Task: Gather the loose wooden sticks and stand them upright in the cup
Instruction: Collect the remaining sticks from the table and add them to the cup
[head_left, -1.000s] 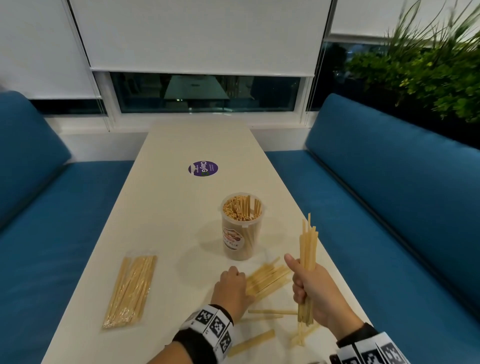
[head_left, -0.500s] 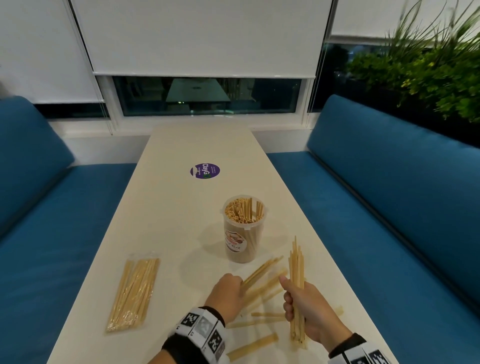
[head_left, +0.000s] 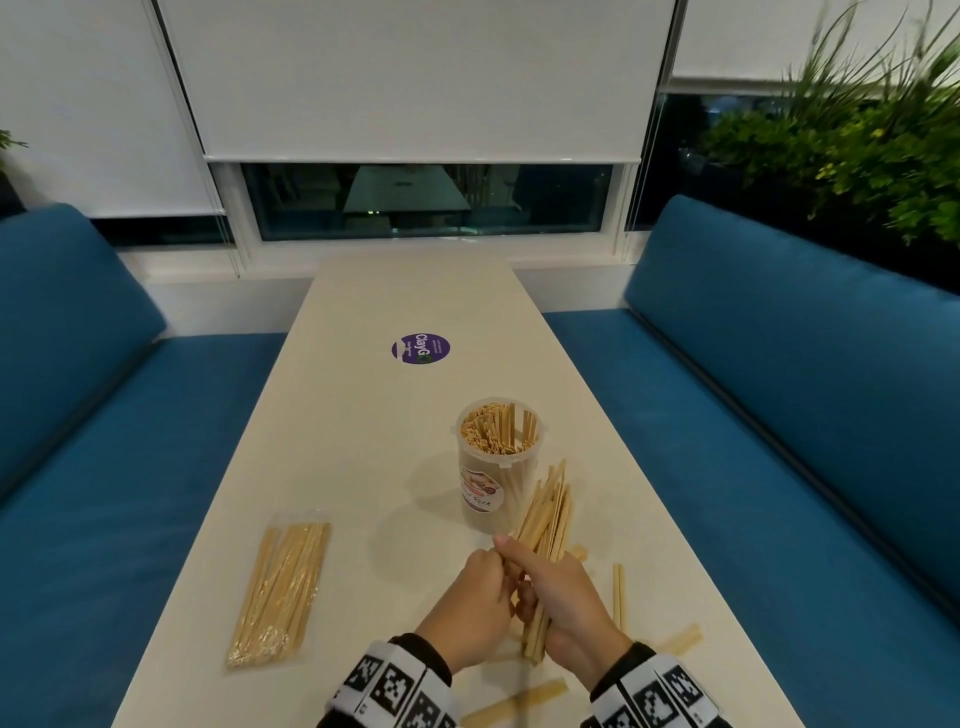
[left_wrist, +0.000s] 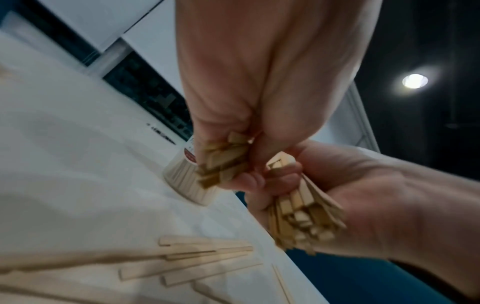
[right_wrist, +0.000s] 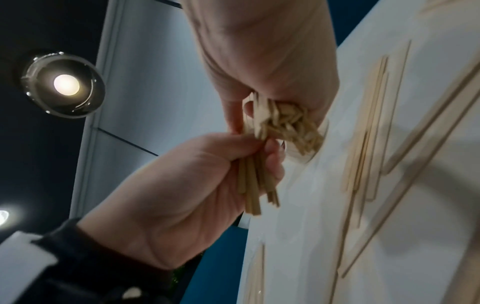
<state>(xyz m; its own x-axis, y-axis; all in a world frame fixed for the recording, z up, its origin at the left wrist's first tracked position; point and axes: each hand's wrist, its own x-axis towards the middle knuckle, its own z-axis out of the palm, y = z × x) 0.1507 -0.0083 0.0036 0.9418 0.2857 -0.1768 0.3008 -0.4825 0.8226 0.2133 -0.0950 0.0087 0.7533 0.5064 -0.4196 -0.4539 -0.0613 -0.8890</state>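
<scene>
A clear plastic cup (head_left: 497, 470) stands mid-table, with many wooden sticks upright in it. Just in front of it my two hands meet. My right hand (head_left: 563, 605) grips a thick bundle of sticks (head_left: 548, 512) that leans up and away towards the cup's right side. My left hand (head_left: 475, 605) grips a smaller bunch (left_wrist: 223, 162) pressed against that bundle (left_wrist: 303, 218). Loose sticks (head_left: 618, 597) lie flat on the table around and under my hands, and more of these loose sticks (left_wrist: 197, 259) show in the left wrist view. The right wrist view shows both fists closed round stick ends (right_wrist: 283, 123).
A sealed plastic packet of sticks (head_left: 283, 590) lies at the table's left edge. A purple round sticker (head_left: 421, 348) sits farther up the white table (head_left: 363, 415). Blue benches (head_left: 779, 415) run along both sides, and a plant (head_left: 857, 145) stands at the far right.
My right hand has lowered its bundle from upright to a forward lean. My left hand has lifted a bunch off the table and brought it against that bundle.
</scene>
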